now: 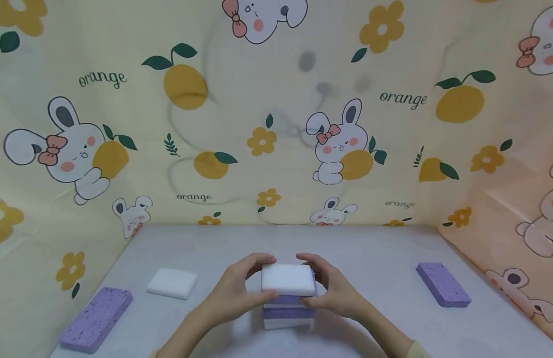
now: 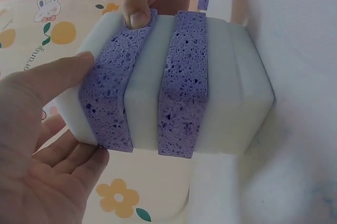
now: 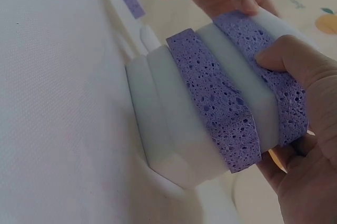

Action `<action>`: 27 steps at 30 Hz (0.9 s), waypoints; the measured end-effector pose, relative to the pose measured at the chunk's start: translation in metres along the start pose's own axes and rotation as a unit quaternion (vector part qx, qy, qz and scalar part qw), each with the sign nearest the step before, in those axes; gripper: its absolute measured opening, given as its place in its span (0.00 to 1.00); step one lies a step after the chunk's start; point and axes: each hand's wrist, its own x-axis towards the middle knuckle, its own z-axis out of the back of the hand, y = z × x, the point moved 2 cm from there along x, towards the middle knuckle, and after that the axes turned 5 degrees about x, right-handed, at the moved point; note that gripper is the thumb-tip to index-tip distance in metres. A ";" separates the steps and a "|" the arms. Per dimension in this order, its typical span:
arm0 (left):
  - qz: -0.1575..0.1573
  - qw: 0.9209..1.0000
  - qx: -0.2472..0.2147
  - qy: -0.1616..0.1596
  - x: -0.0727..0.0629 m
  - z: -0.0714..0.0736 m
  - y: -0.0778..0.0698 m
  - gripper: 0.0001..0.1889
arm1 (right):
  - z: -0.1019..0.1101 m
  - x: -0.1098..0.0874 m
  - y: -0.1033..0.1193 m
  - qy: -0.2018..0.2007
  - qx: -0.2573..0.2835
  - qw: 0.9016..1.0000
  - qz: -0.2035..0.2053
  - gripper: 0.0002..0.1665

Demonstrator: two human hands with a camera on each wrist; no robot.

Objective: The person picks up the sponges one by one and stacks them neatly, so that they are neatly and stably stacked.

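Observation:
A stack of white and purple sponges stands at the middle front of the table, between both hands. On top lies a white sponge (image 1: pixel 287 280), over a purple sponge (image 1: pixel 287 300) full of small holes. Lower down come another white layer, a second purple sponge (image 2: pixel 184 82) and two white sponges (image 3: pixel 163 113) at the base. My left hand (image 1: pixel 238 287) grips the upper stack from the left, thumb at the front edge, fingers behind. From the right, my right hand (image 1: pixel 333 290) holds the same upper layers, its thumb pressing the upper purple sponge's edge in the right wrist view.
A purple sponge (image 1: pixel 96 319) lies at the front left, with a white sponge (image 1: pixel 172 283) beyond it. Another purple sponge (image 1: pixel 443 284) lies at the right. Cloth printed with rabbits and oranges (image 1: pixel 185 87) walls the pale table (image 1: pixel 370 248) at the back and sides.

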 end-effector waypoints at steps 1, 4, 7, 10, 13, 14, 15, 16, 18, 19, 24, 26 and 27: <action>0.000 1.000 -0.006 0.002 0.000 0.000 0.001 0.32 | 0.000 0.000 0.000 -0.001 0.000 1.000 -0.002 0.51; 0.000 1.000 -0.018 0.001 0.000 -0.001 0.002 0.34 | 0.000 0.000 -0.001 -0.002 -0.002 1.000 -0.003 0.50; -0.003 1.000 -0.026 0.000 0.001 -0.001 0.003 0.35 | 0.000 0.000 0.000 -0.004 -0.003 1.000 -0.003 0.51; 0.004 1.000 -0.031 -0.003 0.001 -0.003 0.004 0.36 | 0.000 0.001 0.001 -0.005 -0.004 1.000 -0.005 0.51; 0.016 0.999 -0.028 -0.009 0.000 -0.004 0.005 0.36 | 0.000 0.001 0.001 -0.002 -0.003 1.000 -0.007 0.50; 0.022 0.999 -0.026 -0.011 0.001 -0.004 0.005 0.36 | 0.000 0.001 0.001 -0.002 -0.002 1.000 -0.007 0.50; 0.027 0.999 -0.022 -0.012 0.001 -0.004 0.004 0.36 | 0.000 0.001 0.001 -0.001 -0.001 1.000 -0.007 0.50; 0.033 0.999 -0.018 -0.014 0.001 -0.004 0.004 0.36 | 0.000 0.001 0.001 0.000 0.001 1.000 -0.007 0.50; 0.042 0.999 -0.014 -0.017 0.001 -0.004 0.003 0.36 | 0.000 0.001 0.001 0.002 0.004 1.000 -0.006 0.50; 0.047 0.999 -0.013 -0.019 0.001 -0.004 0.002 0.36 | 0.000 0.001 0.001 0.002 0.005 1.000 -0.006 0.50; 0.070 0.997 -0.015 -0.026 0.001 -0.005 0.002 0.35 | 0.000 0.000 0.001 0.004 0.010 1.000 -0.005 0.50; 0.080 0.996 -0.018 -0.028 0.000 -0.005 0.002 0.36 | 0.000 0.000 0.001 0.006 0.012 1.000 -0.004 0.49; 0.084 0.996 -0.018 -0.029 0.000 -0.005 0.002 0.36 | 0.000 0.000 0.001 0.007 0.012 1.000 -0.005 0.49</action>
